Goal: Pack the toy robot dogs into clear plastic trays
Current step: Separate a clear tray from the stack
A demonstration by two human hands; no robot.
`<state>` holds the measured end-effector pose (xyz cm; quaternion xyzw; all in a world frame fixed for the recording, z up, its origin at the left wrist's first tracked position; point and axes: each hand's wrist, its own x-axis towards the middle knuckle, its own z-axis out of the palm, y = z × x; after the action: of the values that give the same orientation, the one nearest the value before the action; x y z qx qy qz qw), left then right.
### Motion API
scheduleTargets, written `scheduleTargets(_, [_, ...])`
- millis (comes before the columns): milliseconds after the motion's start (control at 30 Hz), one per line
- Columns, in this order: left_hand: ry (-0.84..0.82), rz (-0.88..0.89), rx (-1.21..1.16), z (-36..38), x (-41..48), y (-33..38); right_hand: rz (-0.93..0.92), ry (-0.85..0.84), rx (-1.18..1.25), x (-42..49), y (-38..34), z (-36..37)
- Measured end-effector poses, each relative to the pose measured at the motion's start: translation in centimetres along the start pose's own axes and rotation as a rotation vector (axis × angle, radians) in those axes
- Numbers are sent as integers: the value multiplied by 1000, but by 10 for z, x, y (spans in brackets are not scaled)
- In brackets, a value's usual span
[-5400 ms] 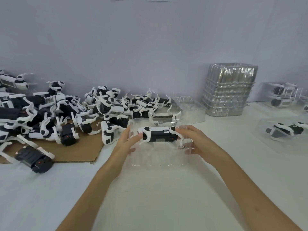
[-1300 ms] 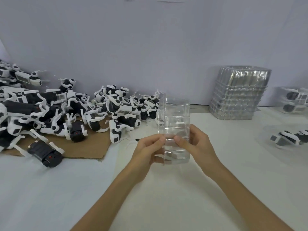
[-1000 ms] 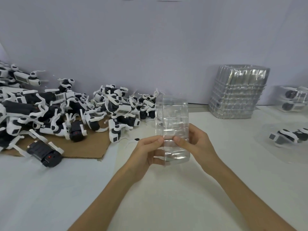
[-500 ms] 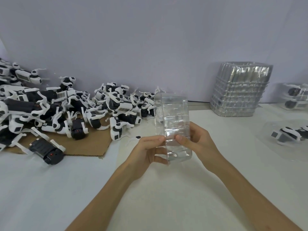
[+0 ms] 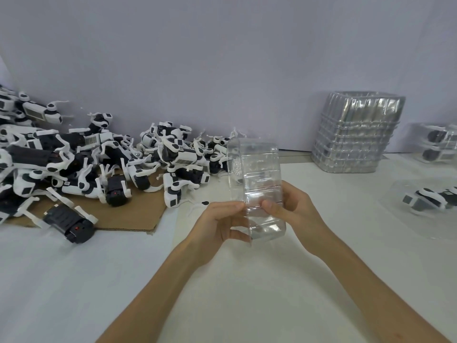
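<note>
A clear plastic tray [image 5: 256,179] stands on end above the white table, held up between both hands. My left hand [image 5: 221,225] pinches its left edge near the lower part. My right hand [image 5: 288,207] grips it from the right, thumb on the front face. No dog shows inside this tray. A heap of black-and-white toy robot dogs [image 5: 99,159] lies at the left. A packed tray with a dog [image 5: 431,201] lies at the right.
A brown cardboard sheet [image 5: 133,214] lies under the heap. A tall stack of empty clear trays [image 5: 353,134] stands at the back right against the wall. More packed trays [image 5: 439,144] are stacked at the far right edge.
5.4 s ago both hands held a dog in a flat tray; now they hold a tray upright, with hardly any movement over the last second.
</note>
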<state>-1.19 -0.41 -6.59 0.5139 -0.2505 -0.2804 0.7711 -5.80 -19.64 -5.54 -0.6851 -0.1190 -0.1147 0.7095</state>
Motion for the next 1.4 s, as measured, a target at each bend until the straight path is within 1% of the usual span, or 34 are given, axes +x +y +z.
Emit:
scheduleTargets(167, [-22,15,29,1,0,1,16,-15,13,0,0,-2])
scheduleTargets(533, [-149,7,23,-4,-3,1,92,-62,14,1,2,-9])
scheduleTargets(633, [-104,43,65,0,-3,2,94,-53,6,1,2,-9])
scheduleTargets(767, [98,163,231,11,-1,5,13,-31,-91,0,0,-6])
scheduleTargets(833, [142,206,315,13,0,4,-38,-35,-153,-1,0,-2])
scheduleTargets(967, [107,179,377,14,-3,3,-89,-89,-324,-3,3,0])
scheduleTargets(1233, [-8,130,307,11,-5,6,-119,-34,-356,-1,3,-2])
scheduleTargets(1333, [26,129,347,12,-4,4,-119,-53,-359,-1,4,-3])
scheduleTargets(1400, [108,179,423,14,-4,2,-134,-51,-376,-3,4,1])
